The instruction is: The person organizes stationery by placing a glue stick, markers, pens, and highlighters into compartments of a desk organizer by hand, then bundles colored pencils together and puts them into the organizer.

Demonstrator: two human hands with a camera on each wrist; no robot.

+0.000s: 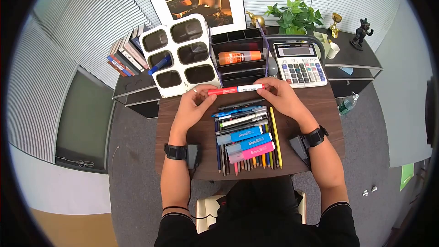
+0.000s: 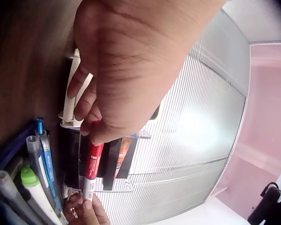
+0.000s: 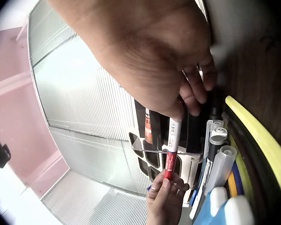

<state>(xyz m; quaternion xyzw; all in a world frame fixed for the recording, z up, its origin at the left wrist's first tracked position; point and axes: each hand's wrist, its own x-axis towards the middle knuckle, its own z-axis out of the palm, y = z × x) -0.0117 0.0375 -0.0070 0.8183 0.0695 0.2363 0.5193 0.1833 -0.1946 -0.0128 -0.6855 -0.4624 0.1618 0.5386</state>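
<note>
A red and white marker (image 1: 236, 89) is held level above the brown desk (image 1: 323, 110), just in front of the black organiser (image 1: 238, 64). My left hand (image 1: 197, 101) pinches its red end (image 2: 93, 159). My right hand (image 1: 278, 95) pinches its white end (image 3: 174, 132). Below the marker lies a pile of pens, pencils and highlighters (image 1: 247, 138), among them two blue highlighters and a pink one (image 1: 251, 152). A yellow pencil (image 1: 275, 136) lies along the pile's right side.
A white holder with six pockets (image 1: 179, 55) leans at the back left, a blue pen (image 1: 159, 65) in one pocket. An orange tube (image 1: 238, 56) lies in the black organiser. A calculator (image 1: 299, 64), books (image 1: 127, 55), a plant (image 1: 296, 16) and figurines stand behind.
</note>
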